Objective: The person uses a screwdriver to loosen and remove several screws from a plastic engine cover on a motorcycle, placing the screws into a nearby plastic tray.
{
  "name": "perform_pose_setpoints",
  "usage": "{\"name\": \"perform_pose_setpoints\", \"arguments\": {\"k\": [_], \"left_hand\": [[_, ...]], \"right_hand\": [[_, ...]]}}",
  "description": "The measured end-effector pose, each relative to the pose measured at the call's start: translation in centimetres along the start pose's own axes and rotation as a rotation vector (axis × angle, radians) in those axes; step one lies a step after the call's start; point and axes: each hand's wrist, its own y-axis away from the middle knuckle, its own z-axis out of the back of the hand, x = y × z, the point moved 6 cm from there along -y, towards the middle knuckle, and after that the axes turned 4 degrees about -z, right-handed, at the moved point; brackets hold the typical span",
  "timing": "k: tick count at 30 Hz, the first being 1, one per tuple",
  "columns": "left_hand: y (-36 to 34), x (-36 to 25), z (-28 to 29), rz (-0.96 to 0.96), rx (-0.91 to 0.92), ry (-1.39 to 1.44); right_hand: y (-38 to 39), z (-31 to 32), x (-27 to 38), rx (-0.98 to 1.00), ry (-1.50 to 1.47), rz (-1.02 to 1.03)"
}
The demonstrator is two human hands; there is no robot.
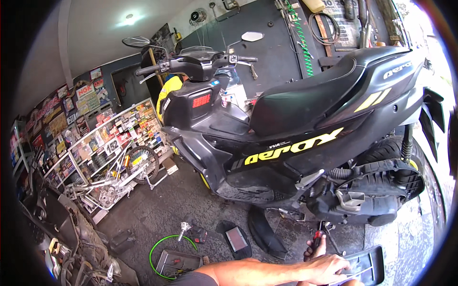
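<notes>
My right hand (316,250) grips a red-and-black screwdriver (317,237) held upright, its shaft reaching toward the underside of the scooter's engine casing (355,209); whether it touches is unclear. My left hand (329,267), at the end of the forearm crossing the lower edge, has curled fingers beside a dark plastic tray or panel (372,262); what they hold is hidden. The black scooter (291,148) with yellow decals fills the middle and right. Under it lie a curved black plastic part (265,231) and a flat piece with a rectangular insert (234,238).
A green hose (160,242) loops around a metal tray (179,260), near a silver tool (183,231). At left stand a dark dismantled vehicle (71,238), a bare frame with wheel (119,181) and a display case (109,143). Hoses (296,43) hang on the back wall.
</notes>
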Motion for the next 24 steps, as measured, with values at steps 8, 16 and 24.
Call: {"name": "perform_pose_setpoints", "arguments": {"k": [8,16,24], "left_hand": [[-0.4,-0.4,1.3,0.059,0.126,0.002],[-0.8,-1.7,1.4,0.161,0.193,0.044],[-1.2,-3.8,-0.8,0.191,0.26,0.136]], "right_hand": [[3.8,-2.6,4.9,-0.586,1.039,0.775],[0.7,-0.4,4.3,0.071,-0.05,0.077],[-2.5,3.8,5.1,-0.282,0.506,0.473]]}}
